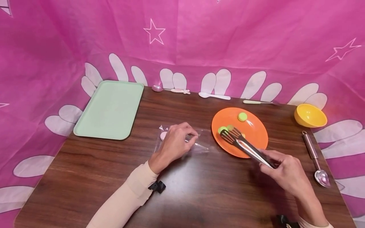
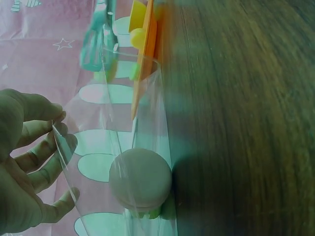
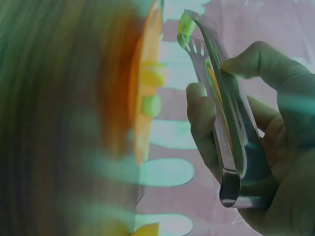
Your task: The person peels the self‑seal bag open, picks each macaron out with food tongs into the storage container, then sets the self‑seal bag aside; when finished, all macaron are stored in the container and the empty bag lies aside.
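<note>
My left hand (image 1: pixel 178 141) pinches the edge of a clear plastic bag (image 1: pixel 203 144) between thumb and finger, holding its mouth apart. A pale pink macaron (image 1: pixel 163 136) shows through the bag, with a bit of green under it in the left wrist view. My right hand (image 1: pixel 285 172) grips slotted serving tongs (image 1: pixel 252 152), black at the heads. Between their tips is a green macaron (image 3: pixel 186 24), raised over the left part of an orange plate (image 1: pixel 256 128). Another green macaron (image 1: pixel 242 117) lies on the plate, and a yellow piece (image 3: pixel 151 76) beside it.
A pale green tray (image 1: pixel 109 109) lies at the back left. Along the back edge are a pink spoon (image 1: pixel 157 88), a white spoon (image 1: pixel 214 96) and a green-handled utensil (image 1: pixel 252 102). On the right are a yellow bowl (image 1: pixel 309 116) and a metal scoop (image 1: pixel 322 178).
</note>
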A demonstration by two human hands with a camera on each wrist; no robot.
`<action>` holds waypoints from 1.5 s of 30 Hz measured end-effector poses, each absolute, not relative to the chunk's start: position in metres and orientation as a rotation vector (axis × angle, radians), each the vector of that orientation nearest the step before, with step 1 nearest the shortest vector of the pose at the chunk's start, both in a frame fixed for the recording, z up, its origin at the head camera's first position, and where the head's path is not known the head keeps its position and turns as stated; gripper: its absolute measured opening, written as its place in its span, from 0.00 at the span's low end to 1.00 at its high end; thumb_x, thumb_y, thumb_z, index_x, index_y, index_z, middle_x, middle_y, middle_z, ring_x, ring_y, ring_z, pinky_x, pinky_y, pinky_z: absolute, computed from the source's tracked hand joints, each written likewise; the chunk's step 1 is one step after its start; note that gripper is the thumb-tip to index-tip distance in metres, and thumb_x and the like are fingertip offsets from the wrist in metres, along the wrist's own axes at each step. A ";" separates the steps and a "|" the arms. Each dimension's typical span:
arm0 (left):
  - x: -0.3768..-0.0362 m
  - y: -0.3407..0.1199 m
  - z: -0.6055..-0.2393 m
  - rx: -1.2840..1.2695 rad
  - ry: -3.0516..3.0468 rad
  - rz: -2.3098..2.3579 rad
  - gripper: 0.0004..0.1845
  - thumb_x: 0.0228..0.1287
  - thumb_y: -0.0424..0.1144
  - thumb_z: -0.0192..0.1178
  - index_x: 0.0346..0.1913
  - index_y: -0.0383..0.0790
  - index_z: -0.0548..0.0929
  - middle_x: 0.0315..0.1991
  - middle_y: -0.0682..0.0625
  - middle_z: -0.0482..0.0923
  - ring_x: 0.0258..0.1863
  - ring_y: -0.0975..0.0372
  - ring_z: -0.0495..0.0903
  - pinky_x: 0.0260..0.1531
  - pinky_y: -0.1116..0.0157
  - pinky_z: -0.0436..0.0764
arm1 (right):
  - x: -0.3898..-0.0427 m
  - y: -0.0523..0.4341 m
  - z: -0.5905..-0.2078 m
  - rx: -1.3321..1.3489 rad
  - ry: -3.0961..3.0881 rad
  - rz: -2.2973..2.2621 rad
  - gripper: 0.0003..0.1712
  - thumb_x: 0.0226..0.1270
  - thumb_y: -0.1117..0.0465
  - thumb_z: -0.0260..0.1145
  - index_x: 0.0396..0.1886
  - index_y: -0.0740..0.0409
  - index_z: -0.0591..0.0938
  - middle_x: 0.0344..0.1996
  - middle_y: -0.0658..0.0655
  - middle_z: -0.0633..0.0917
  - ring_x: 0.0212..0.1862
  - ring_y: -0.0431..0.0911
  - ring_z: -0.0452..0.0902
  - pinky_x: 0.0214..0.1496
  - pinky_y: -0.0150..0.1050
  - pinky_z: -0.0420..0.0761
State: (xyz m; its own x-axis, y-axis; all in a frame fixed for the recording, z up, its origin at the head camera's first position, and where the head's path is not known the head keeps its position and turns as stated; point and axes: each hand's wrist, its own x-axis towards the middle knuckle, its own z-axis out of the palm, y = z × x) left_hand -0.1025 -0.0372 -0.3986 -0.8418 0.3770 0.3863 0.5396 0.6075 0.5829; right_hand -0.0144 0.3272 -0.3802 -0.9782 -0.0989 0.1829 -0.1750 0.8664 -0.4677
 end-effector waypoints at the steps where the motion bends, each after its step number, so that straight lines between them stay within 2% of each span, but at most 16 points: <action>1: -0.102 -0.037 -0.399 -0.756 -2.615 -1.056 0.04 0.65 0.35 0.73 0.40 0.43 0.95 0.38 0.51 0.91 0.42 0.58 0.90 0.52 0.49 0.83 | -0.016 0.329 -0.382 0.182 -2.891 0.723 0.28 0.47 0.66 0.83 0.54 0.56 0.92 0.46 0.66 0.93 0.37 0.25 0.75 0.36 0.19 0.67; 7: -0.101 -0.037 -0.398 -0.759 -2.619 -1.063 0.04 0.66 0.35 0.73 0.40 0.43 0.95 0.38 0.51 0.91 0.41 0.58 0.90 0.52 0.48 0.83 | -0.019 0.336 -0.397 0.064 -2.948 0.644 0.28 0.48 0.63 0.83 0.54 0.61 0.91 0.49 0.72 0.91 0.38 0.51 0.84 0.34 0.25 0.69; 9: -0.101 -0.037 -0.397 -0.758 -2.613 -1.069 0.04 0.66 0.35 0.73 0.40 0.42 0.95 0.38 0.50 0.91 0.41 0.57 0.90 0.53 0.48 0.83 | -0.019 0.338 -0.399 0.048 -2.946 0.631 0.29 0.48 0.63 0.84 0.54 0.61 0.91 0.50 0.73 0.91 0.38 0.56 0.85 0.34 0.28 0.69; 12: -0.102 -0.037 -0.397 -0.760 -2.611 -1.069 0.04 0.66 0.36 0.73 0.40 0.42 0.95 0.37 0.50 0.91 0.40 0.58 0.90 0.53 0.48 0.84 | -0.018 0.340 -0.400 0.041 -2.932 0.624 0.29 0.48 0.63 0.83 0.54 0.62 0.91 0.49 0.74 0.90 0.36 0.56 0.85 0.32 0.31 0.69; 16: -0.102 -0.037 -0.396 -0.763 -2.616 -1.068 0.04 0.67 0.36 0.73 0.40 0.42 0.95 0.38 0.50 0.91 0.41 0.57 0.90 0.53 0.48 0.84 | -0.020 0.339 -0.401 0.049 -2.923 0.619 0.29 0.47 0.63 0.83 0.54 0.61 0.91 0.49 0.72 0.91 0.36 0.53 0.83 0.33 0.28 0.68; 19: -0.102 -0.038 -0.397 -0.770 -2.615 -1.065 0.04 0.67 0.36 0.73 0.40 0.42 0.95 0.38 0.50 0.91 0.41 0.58 0.90 0.53 0.48 0.84 | -0.021 0.337 -0.400 0.050 -2.927 0.621 0.29 0.47 0.63 0.82 0.54 0.61 0.91 0.49 0.71 0.91 0.37 0.55 0.84 0.33 0.25 0.67; 23: -0.102 -0.038 -0.397 -0.770 -2.610 -1.070 0.04 0.66 0.36 0.73 0.40 0.42 0.95 0.38 0.50 0.91 0.40 0.58 0.90 0.53 0.48 0.84 | -0.021 0.336 -0.396 0.044 -2.920 0.626 0.30 0.47 0.64 0.83 0.55 0.63 0.91 0.49 0.72 0.91 0.37 0.57 0.84 0.33 0.28 0.68; 24: -0.102 -0.038 -0.397 -0.768 -2.609 -1.073 0.04 0.66 0.36 0.73 0.40 0.42 0.95 0.38 0.50 0.91 0.40 0.58 0.90 0.53 0.48 0.84 | -0.020 0.335 -0.395 0.049 -2.908 0.625 0.30 0.47 0.63 0.83 0.55 0.62 0.91 0.49 0.72 0.91 0.37 0.55 0.84 0.33 0.28 0.68; 26: -0.102 -0.038 -0.397 -0.764 -2.607 -1.079 0.04 0.66 0.36 0.73 0.40 0.42 0.95 0.38 0.50 0.91 0.40 0.58 0.90 0.54 0.48 0.84 | -0.017 0.334 -0.391 0.070 -2.885 0.651 0.30 0.46 0.63 0.84 0.55 0.60 0.91 0.49 0.70 0.91 0.39 0.43 0.84 0.35 0.25 0.69; 29: -0.102 -0.038 -0.397 -0.763 -2.602 -1.082 0.04 0.66 0.36 0.73 0.40 0.42 0.95 0.38 0.50 0.91 0.40 0.58 0.90 0.54 0.48 0.84 | -0.012 0.328 -0.384 0.172 -2.850 0.748 0.30 0.47 0.66 0.84 0.55 0.56 0.92 0.49 0.67 0.92 0.41 0.25 0.78 0.40 0.18 0.69; 31: -0.102 -0.038 -0.397 -0.765 -2.597 -1.076 0.04 0.66 0.36 0.73 0.40 0.42 0.95 0.38 0.50 0.91 0.40 0.58 0.91 0.53 0.48 0.84 | -0.009 0.320 -0.381 0.267 -2.838 0.817 0.31 0.47 0.68 0.84 0.56 0.55 0.92 0.48 0.65 0.93 0.43 0.18 0.74 0.43 0.13 0.69; 35: -0.102 -0.038 -0.398 -0.768 -2.581 -1.058 0.03 0.66 0.36 0.73 0.39 0.43 0.95 0.37 0.51 0.91 0.39 0.58 0.90 0.50 0.50 0.84 | -0.008 0.298 -0.384 0.457 -2.836 0.893 0.31 0.46 0.71 0.83 0.54 0.53 0.92 0.46 0.59 0.94 0.42 0.25 0.79 0.44 0.14 0.72; 39: -0.102 -0.037 -0.398 -0.775 -2.581 -1.067 0.03 0.65 0.36 0.73 0.38 0.43 0.95 0.37 0.51 0.91 0.40 0.58 0.90 0.50 0.50 0.84 | -0.016 0.276 -0.393 0.559 -2.890 0.949 0.29 0.48 0.70 0.82 0.54 0.51 0.92 0.43 0.51 0.94 0.39 0.32 0.79 0.40 0.22 0.75; 42: -0.101 -0.036 -0.396 -0.785 -2.589 -1.067 0.03 0.64 0.35 0.73 0.38 0.43 0.95 0.38 0.51 0.91 0.41 0.57 0.90 0.51 0.49 0.83 | -0.025 0.265 -0.396 0.563 -2.960 1.007 0.30 0.51 0.69 0.81 0.57 0.52 0.91 0.43 0.50 0.93 0.37 0.35 0.77 0.34 0.27 0.74; 45: -0.100 -0.036 -0.396 -0.790 -2.589 -1.056 0.02 0.63 0.35 0.74 0.38 0.43 0.94 0.38 0.51 0.91 0.42 0.57 0.91 0.51 0.49 0.83 | -0.033 0.257 -0.395 0.566 -3.024 1.037 0.29 0.54 0.68 0.80 0.59 0.53 0.90 0.42 0.50 0.92 0.36 0.37 0.78 0.33 0.30 0.75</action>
